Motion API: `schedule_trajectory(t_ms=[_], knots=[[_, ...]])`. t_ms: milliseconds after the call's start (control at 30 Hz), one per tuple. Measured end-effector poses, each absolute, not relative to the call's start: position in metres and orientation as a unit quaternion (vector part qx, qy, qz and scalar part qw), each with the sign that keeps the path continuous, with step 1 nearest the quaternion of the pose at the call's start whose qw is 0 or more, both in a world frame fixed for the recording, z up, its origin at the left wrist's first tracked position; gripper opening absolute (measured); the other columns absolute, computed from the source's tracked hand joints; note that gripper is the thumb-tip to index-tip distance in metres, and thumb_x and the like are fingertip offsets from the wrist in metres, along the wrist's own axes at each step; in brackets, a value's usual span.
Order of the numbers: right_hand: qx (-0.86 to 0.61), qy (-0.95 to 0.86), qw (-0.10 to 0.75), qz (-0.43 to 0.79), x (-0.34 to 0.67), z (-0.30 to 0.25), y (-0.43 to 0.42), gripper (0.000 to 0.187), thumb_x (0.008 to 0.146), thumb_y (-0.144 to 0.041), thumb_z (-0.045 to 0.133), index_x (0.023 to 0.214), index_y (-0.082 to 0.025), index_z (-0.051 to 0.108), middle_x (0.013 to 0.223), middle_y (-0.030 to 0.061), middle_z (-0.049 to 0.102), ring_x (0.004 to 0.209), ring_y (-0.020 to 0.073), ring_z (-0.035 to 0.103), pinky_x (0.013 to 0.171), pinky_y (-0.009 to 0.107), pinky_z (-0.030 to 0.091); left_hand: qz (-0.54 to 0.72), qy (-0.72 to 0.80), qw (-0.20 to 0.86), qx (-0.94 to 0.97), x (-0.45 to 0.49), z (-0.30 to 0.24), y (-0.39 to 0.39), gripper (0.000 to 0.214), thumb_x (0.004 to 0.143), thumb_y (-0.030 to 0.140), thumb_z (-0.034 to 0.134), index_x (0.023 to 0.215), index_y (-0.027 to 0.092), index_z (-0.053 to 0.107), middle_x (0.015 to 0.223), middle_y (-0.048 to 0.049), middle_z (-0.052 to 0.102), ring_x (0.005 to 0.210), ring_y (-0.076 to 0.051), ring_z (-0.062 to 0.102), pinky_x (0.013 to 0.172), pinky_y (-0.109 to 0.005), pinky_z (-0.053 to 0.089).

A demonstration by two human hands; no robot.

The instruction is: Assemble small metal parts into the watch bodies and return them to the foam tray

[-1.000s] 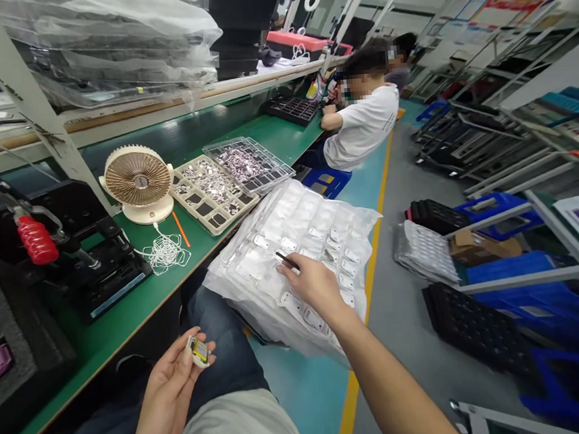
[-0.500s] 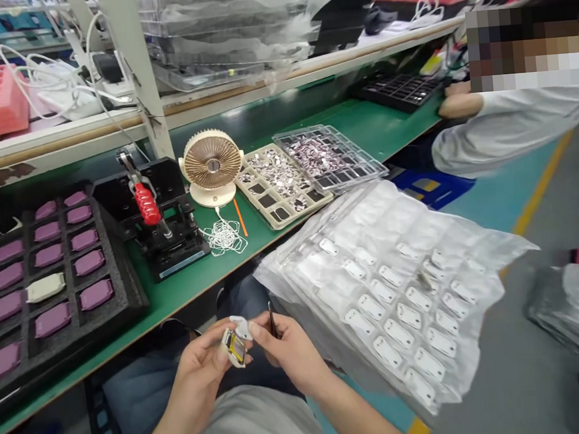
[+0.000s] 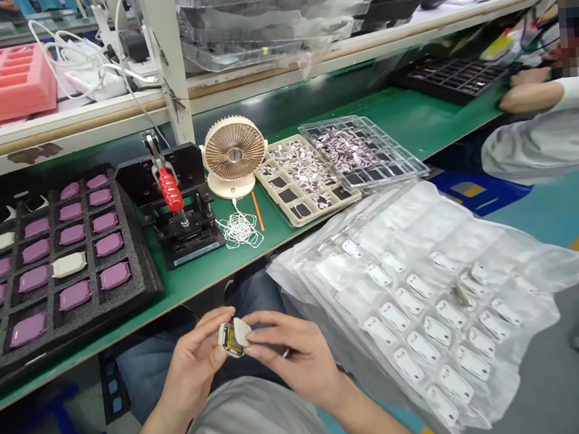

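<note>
Above my lap, my left hand [image 3: 196,357] is closed around a small cream device housing [image 3: 225,340], with its yellow-and-dark inside turned up. Fingertips of my right hand [image 3: 303,351] pinch a small off-white cover [image 3: 242,330] against the housing's right side. The cover stands tilted there, leaving the inside partly visible. A thin metal tool [image 3: 285,354] shows between the right hand's lower fingers; most of it is hidden. To my right lies a wide translucent tray [image 3: 337,283] with plastic film and rows of white plates in its pockets.
On the green bench are a foam tray [image 3: 144,275] of purple and cream housings, a black clamp press [image 3: 183,229] with a red handle, a fan [image 3: 234,156], an orange stick [image 3: 257,211] and a beige parts tray [image 3: 297,222]. A co-worker's sleeve [image 3: 539,140] is at right.
My view has turned left, so the bench things appear further right. The cover has turned against the housing and my right fingers have shifted on it. The dark tool is now mostly hidden.
</note>
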State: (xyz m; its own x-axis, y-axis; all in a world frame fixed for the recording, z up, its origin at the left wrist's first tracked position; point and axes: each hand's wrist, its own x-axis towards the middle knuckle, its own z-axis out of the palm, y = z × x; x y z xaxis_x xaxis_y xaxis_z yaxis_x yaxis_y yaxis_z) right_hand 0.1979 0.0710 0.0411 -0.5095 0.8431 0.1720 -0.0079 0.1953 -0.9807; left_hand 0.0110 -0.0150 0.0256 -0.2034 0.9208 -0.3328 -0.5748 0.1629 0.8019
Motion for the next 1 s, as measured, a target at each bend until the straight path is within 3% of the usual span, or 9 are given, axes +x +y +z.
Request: schedule_trajectory(t_ms=[167, 367, 533, 700, 767, 867, 1000], knots=[[-0.264, -0.779, 0.35, 0.448, 0.195, 0.039, 0.069, 0.028, 0.093, -0.019, 0.079, 0.115, -0.035, 0.084, 0.123, 0.0064, 0.079, 0.088, 0.0211, 0.081, 0.072, 0.03, 0.063, 0.626, 0.466, 0.584, 0.225, 0.005, 0.018, -0.018, 0.044, 0.076, 0.034, 0.093, 0.117, 0.023, 0.084, 0.144, -0.0212, 0.065, 0.12, -0.036, 0.07, 0.1, -0.043, 0.058], [-0.233, -0.799, 0.373, 0.41, 0.19, 0.029, 0.069, 0.029, 0.095, -0.017, 0.076, 0.12, -0.032, 0.08, 0.126, 0.0066, 0.078, 0.083, 0.0151, 0.079, 0.07, 0.025, 0.062, 0.627, 0.455, 0.577, 0.259, 0.002, 0.009, -0.018, 0.042, 0.081, 0.026, 0.088, 0.123, 0.025, 0.082, 0.144, -0.0175, 0.065, 0.119, -0.031, 0.07, 0.101, -0.039, 0.059], [-0.212, -0.834, 0.396, 0.321, 0.188, 0.02, 0.064, 0.035, 0.098, -0.01, 0.068, 0.128, -0.028, 0.073, 0.135, 0.0086, 0.073, 0.084, 0.0119, 0.078, 0.066, 0.021, 0.058, 0.636, 0.454, 0.569, 0.255, 0.002, 0.006, -0.018, 0.043, 0.082, 0.024, 0.087, 0.125, 0.027, 0.081, 0.144, -0.0147, 0.063, 0.119, -0.032, 0.071, 0.104, -0.045, 0.06], [-0.236, -0.849, 0.407, 0.241, 0.182, 0.003, 0.057, 0.044, 0.097, -0.003, 0.061, 0.134, -0.027, 0.068, 0.142, 0.0122, 0.069, 0.101, 0.018, 0.079, 0.067, 0.025, 0.057, 0.65, 0.458, 0.564, 0.224, 0.015, 0.014, -0.013, 0.043, 0.09, 0.037, 0.081, 0.13, 0.025, 0.077, 0.147, -0.0158, 0.066, 0.132, -0.034, 0.065, 0.111, -0.043, 0.054], [-0.251, -0.841, 0.417, 0.237, 0.177, -0.001, 0.055, 0.043, 0.098, -0.005, 0.062, 0.135, -0.027, 0.066, 0.141, 0.0122, 0.069, 0.107, 0.0193, 0.077, 0.071, 0.026, 0.059, 0.656, 0.482, 0.552, 0.181, 0.019, 0.016, -0.01, 0.043, 0.09, 0.041, 0.082, 0.129, 0.025, 0.078, 0.136, -0.0152, 0.073, 0.125, -0.031, 0.07, 0.106, -0.038, 0.057], [-0.306, -0.809, 0.407, 0.295, 0.173, 0.001, 0.056, 0.037, 0.099, -0.021, 0.071, 0.135, -0.024, 0.063, 0.13, 0.0129, 0.071, 0.112, 0.0224, 0.074, 0.083, 0.03, 0.061, 0.664, 0.519, 0.525, 0.122, 0.021, 0.015, -0.007, 0.039, 0.086, 0.041, 0.085, 0.12, 0.024, 0.081, 0.116, -0.0126, 0.082, 0.104, -0.023, 0.078, 0.093, -0.03, 0.061], [-0.333, -0.802, 0.32, 0.378, 0.174, 0.009, 0.061, 0.021, 0.099, -0.037, 0.069, 0.112, -0.022, 0.064, 0.089, 0.0034, 0.067, 0.076, 0.0173, 0.067, 0.062, 0.027, 0.048, 0.675, 0.498, 0.531, 0.119, 0.014, 0.012, -0.008, 0.04, 0.081, 0.036, 0.091, 0.118, 0.024, 0.082, 0.105, -0.0115, 0.085, 0.098, -0.022, 0.08, 0.092, -0.028, 0.061]])
